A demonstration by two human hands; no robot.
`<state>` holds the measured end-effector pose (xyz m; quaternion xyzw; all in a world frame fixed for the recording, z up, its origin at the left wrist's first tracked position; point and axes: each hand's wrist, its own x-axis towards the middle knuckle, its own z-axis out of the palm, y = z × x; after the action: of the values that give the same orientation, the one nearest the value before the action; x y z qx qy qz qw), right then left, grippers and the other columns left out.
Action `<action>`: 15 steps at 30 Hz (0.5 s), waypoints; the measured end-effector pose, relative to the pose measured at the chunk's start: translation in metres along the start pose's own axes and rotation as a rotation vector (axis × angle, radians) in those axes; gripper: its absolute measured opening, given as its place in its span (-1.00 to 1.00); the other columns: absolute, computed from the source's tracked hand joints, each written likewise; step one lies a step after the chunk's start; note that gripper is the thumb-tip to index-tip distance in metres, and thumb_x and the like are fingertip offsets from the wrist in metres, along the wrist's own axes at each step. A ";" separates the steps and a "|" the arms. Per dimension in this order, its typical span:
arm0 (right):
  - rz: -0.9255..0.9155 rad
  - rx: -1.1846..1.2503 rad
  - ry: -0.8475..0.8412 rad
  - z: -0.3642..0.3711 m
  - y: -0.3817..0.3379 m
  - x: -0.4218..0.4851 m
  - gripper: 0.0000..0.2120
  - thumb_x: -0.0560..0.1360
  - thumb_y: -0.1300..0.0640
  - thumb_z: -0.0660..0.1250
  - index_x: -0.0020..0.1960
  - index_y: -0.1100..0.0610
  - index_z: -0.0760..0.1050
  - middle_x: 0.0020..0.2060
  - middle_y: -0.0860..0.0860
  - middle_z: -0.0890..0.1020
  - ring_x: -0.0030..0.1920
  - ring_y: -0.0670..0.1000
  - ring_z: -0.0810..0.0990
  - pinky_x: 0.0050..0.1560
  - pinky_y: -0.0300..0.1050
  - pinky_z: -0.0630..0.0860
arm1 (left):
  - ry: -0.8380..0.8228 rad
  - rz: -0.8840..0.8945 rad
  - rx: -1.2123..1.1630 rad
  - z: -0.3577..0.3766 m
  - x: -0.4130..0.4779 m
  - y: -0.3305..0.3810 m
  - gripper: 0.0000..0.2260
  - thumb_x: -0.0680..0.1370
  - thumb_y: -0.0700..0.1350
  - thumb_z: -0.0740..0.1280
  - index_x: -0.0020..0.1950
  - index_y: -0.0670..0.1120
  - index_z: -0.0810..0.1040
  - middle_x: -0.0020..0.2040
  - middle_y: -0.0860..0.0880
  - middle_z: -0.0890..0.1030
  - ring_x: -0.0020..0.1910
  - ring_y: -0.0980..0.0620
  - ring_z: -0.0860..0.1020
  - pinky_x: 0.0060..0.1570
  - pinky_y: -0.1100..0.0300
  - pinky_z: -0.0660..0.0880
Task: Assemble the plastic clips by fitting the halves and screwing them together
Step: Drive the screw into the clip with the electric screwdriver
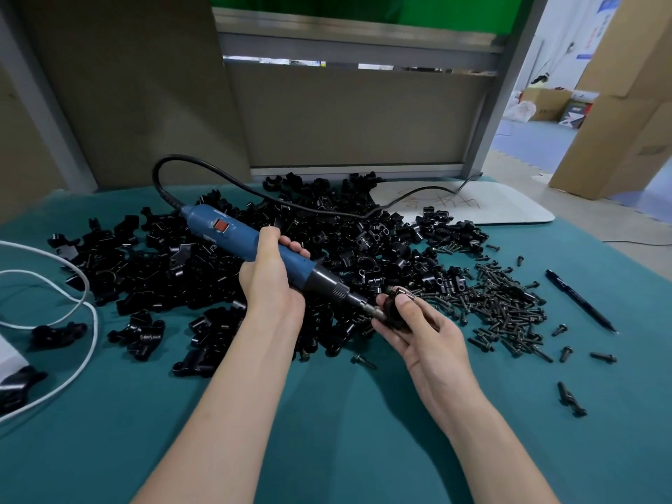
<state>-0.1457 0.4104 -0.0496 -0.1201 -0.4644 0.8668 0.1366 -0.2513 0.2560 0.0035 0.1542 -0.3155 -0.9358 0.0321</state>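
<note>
Now the right grip (425,336) pinches a black plastic clip (397,314) right of frame centre, and the left grip (271,276) wraps the blue electric screwdriver (240,234); keep its bit (369,308) square to the clip and the halves pinched flush.

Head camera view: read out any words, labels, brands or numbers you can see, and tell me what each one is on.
Nothing here can be quoted with confidence.
White board: brown handwritten characters, upside down to the camera, not legible.
Black pen: pale print along the barrel, too small to read.
Blue electric screwdriver: a pale mark on the body, blurred.
Wall notices: blue, too blurred to read.
</note>
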 end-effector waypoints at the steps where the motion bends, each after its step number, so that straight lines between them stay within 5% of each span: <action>1: -0.030 -0.019 -0.007 -0.001 0.001 0.000 -0.65 0.41 0.10 0.47 0.13 0.27 0.64 0.06 0.20 0.74 0.12 0.12 0.73 0.02 -0.12 0.68 | 0.016 -0.003 0.001 -0.001 0.000 0.000 -0.84 0.50 -0.25 0.38 -0.23 -0.13 0.45 -0.44 0.01 0.55 -0.49 0.08 0.52 -0.36 0.19 0.55; 7: -0.167 -0.190 -0.045 0.001 0.004 -0.001 -0.63 0.41 -0.04 0.51 0.17 0.06 0.69 0.08 0.11 0.75 0.19 0.10 0.71 0.13 -0.13 0.65 | 0.131 0.009 0.012 -0.001 -0.001 0.000 -0.82 0.50 -0.28 0.38 -0.26 -0.15 0.45 -0.47 -0.01 0.54 -0.51 0.08 0.51 -0.38 0.20 0.55; 12: -0.282 -0.581 -0.111 0.002 0.007 -0.008 -0.59 0.41 -0.39 0.44 0.21 -0.29 0.61 0.04 0.03 0.71 0.12 0.22 0.63 0.29 0.24 0.57 | 0.278 -0.004 0.032 -0.004 0.005 0.008 -0.84 0.54 -0.28 0.38 -0.19 -0.17 0.44 -0.39 -0.04 0.52 -0.55 0.10 0.49 -0.44 0.24 0.53; 15: -0.308 -0.609 -0.161 0.008 0.006 -0.012 -0.71 0.48 -0.29 0.42 0.19 -0.32 0.60 0.04 -0.11 0.72 0.10 0.04 0.64 0.21 0.04 0.58 | 0.259 -0.030 0.028 -0.007 0.008 0.016 -0.88 0.56 -0.26 0.37 -0.10 -0.17 0.44 -0.33 -0.04 0.52 -0.48 0.09 0.50 -0.44 0.24 0.53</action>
<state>-0.1378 0.3969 -0.0495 -0.0150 -0.7236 0.6643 0.1867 -0.2569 0.2381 0.0058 0.2789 -0.3192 -0.9040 0.0563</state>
